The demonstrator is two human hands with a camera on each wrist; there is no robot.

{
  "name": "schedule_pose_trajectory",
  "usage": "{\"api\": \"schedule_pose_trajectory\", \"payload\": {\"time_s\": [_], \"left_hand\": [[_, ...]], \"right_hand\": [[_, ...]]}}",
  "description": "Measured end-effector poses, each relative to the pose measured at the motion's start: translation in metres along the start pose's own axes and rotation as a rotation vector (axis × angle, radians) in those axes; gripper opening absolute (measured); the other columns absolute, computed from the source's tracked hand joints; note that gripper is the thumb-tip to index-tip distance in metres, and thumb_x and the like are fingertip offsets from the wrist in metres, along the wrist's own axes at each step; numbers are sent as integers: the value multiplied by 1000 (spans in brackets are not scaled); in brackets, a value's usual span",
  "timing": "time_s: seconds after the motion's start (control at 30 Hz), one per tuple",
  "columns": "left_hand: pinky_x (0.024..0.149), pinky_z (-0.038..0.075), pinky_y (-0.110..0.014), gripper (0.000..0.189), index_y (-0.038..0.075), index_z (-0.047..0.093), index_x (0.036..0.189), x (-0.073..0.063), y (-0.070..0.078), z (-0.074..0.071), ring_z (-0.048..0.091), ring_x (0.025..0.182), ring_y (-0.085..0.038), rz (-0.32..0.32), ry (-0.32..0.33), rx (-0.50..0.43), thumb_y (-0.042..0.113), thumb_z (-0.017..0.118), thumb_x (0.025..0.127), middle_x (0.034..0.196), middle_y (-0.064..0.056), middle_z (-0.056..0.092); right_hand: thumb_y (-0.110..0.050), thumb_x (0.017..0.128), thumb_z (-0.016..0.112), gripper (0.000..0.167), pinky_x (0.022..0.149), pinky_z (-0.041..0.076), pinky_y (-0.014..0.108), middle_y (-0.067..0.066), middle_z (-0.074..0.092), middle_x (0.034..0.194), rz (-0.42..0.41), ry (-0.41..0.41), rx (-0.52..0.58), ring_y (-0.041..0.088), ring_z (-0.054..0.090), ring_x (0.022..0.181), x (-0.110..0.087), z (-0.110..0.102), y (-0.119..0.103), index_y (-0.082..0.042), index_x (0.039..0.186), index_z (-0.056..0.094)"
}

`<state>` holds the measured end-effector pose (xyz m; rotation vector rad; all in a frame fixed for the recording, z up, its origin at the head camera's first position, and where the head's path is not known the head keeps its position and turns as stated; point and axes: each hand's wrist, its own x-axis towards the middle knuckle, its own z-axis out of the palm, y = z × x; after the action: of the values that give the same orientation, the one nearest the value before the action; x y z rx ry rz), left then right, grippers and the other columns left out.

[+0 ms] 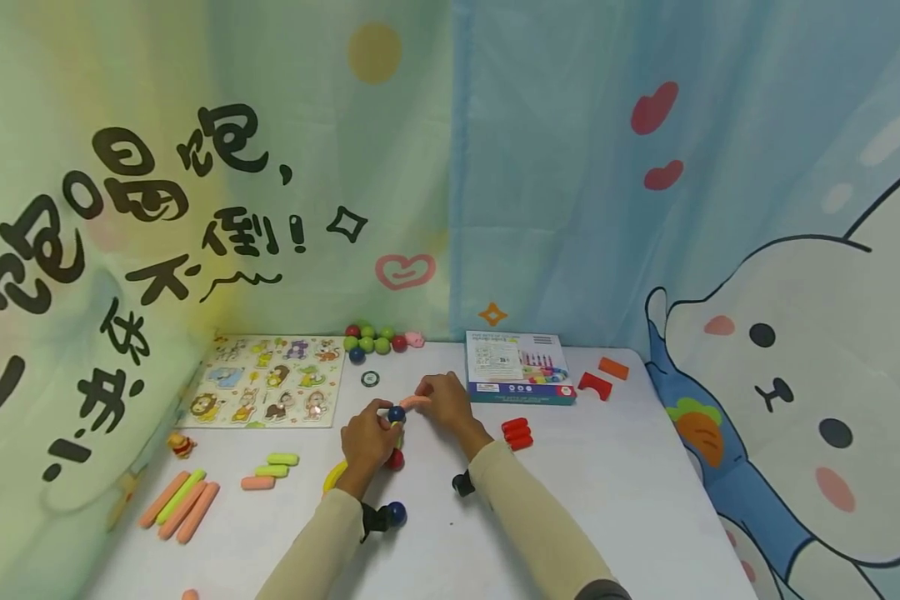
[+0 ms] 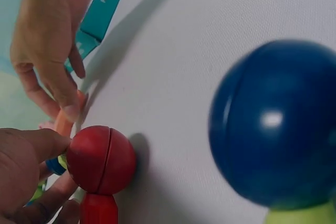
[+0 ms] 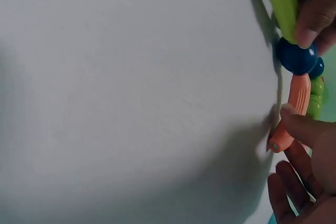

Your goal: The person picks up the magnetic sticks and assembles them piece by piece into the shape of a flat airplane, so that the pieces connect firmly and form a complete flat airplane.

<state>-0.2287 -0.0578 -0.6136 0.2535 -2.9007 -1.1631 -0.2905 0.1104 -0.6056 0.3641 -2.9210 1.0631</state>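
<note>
At the table's middle my left hand (image 1: 367, 442) pinches a light-green stick (image 3: 283, 11) where it meets a dark blue ball (image 3: 297, 57). My right hand (image 1: 446, 404) holds a curved orange stick (image 3: 300, 94) between thumb and fingers, its far end against the blue ball. Nearer me, a red ball (image 2: 100, 158) sits at the green stick's other end, with a red stick (image 2: 98, 210) joined to it. Another blue ball (image 2: 278, 124) on a light-green piece stands by my left wrist. A yellow curved piece (image 1: 335, 476) shows partly behind my left hand.
Loose orange and green sticks (image 1: 183, 504) lie left, with shorter ones (image 1: 272, 471) beside them. Red sticks (image 1: 517, 433) lie right of my hands. Behind are a sticker board (image 1: 266, 379), joined green balls (image 1: 367, 343), a toy box (image 1: 521, 367) and red and orange blocks (image 1: 596, 385).
</note>
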Motion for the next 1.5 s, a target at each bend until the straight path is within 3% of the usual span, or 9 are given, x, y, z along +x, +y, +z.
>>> {"api": "schedule_pose_trajectory", "payload": {"time_s": [0.3,0.6,0.83,1.0,1.07,1.17,1.27,1.4,1.5], "left_hand": [[91,40,-46,43,16,69,130,2,-5,1,59,80,-23,-6,-7,-20,25,84,90,81,0,70],[92,42,-48,44,17,68,133,-2,-4,-1,58,86,-24,-41,-38,-75,28,83,92,88,-4,71],[83,41,-41,43,19,68,132,-8,-6,7,56,83,-23,-59,-28,-94,27,82,93,87,-2,69],[80,43,-40,43,20,67,132,-13,-5,12,56,82,-23,-75,-34,-93,27,82,93,87,-2,68],[80,43,-40,43,20,68,132,-13,-5,12,56,82,-22,-72,-32,-86,27,83,92,86,-2,68],[80,43,-40,43,20,68,131,-10,-5,11,56,81,-22,-66,-19,-81,28,83,92,85,-2,68],[79,42,-39,43,19,68,132,-6,-6,9,56,80,-22,-54,-4,-73,27,83,92,84,-1,68],[78,40,-38,43,18,68,131,-2,-8,6,56,79,-22,-50,3,-70,27,83,92,83,0,68],[78,39,-39,43,17,69,130,-2,-7,5,55,81,-23,-32,14,-56,26,84,91,83,-1,68]], "right_hand": [[-32,98,77,32,99,52,43,4,74,120,63,-26,-1,22,59,112,11,6,-4,-16,126,76],[-28,100,75,76,120,42,49,8,49,164,43,-161,-125,31,48,140,35,-5,-26,-15,165,38],[-17,102,70,82,128,27,58,6,28,177,-6,-255,-218,37,24,163,46,-7,-37,-14,170,24],[-9,101,68,80,126,31,61,8,26,177,-28,-287,-310,37,23,164,49,-3,-37,-12,169,26],[-10,100,69,72,122,37,57,9,39,171,-51,-251,-350,36,35,158,51,-1,-36,-11,164,37],[-12,99,70,50,112,48,49,6,64,149,-71,-109,-385,31,55,138,57,3,-34,-12,148,58],[-12,98,71,41,106,50,46,5,70,137,-84,-18,-377,28,59,128,61,5,-34,-15,139,65],[-14,102,69,57,117,45,52,6,51,163,-117,-162,-395,30,47,150,57,6,-35,-17,156,52],[-16,104,69,54,117,46,53,7,49,164,-128,-217,-403,31,47,150,50,5,-33,-17,155,54]]}}
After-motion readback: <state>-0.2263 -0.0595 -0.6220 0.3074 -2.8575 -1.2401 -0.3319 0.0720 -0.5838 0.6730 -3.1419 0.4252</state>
